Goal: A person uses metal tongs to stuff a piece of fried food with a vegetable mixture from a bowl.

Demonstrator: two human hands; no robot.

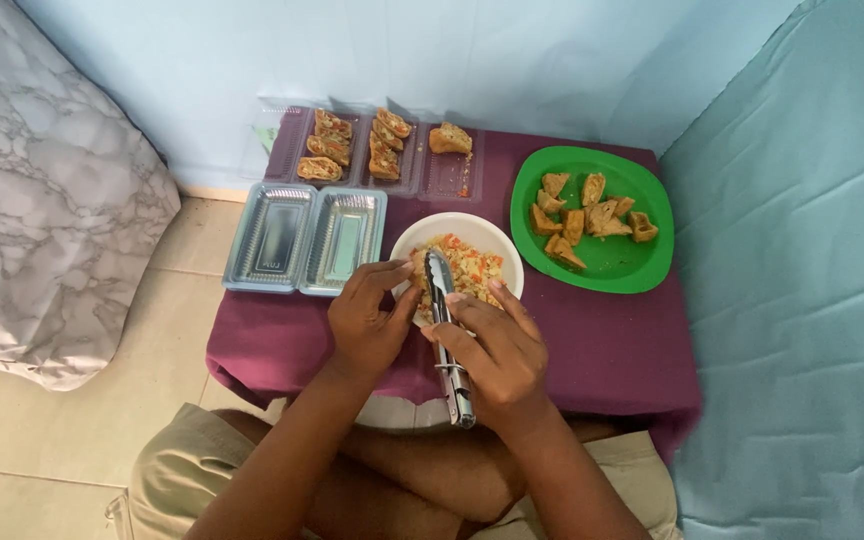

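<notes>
On the far left a grey marbled cushion lies on the tiled floor, beside the low table with a purple cloth. On the left part of the cloth there is an empty clear plastic tray with two compartments; its left edge is close to the edge of the table. Behind it, against the pale blue wall, stands a second clear tray with cut stuffed rolls in its compartments.

The left hand comes from below with the wrist bent and the fingers curled; the fingertips touch the near left rim of the white bowl, which holds a rice mixture with orange pieces. The bowl stands in the middle of the cloth, just beside the empty tray. The right hand lies a little lower, and its fingers are closed around the metal tongs. The tips of the tongs point into the bowl and rest on the rice; the handle end sticks out toward the person's lap.

To the right of the bowl a green plate carries cut fried pastry pieces. Between the hands and the plate the cloth is bare. At the right a teal fabric surface rises directly beside the table edge.
</notes>
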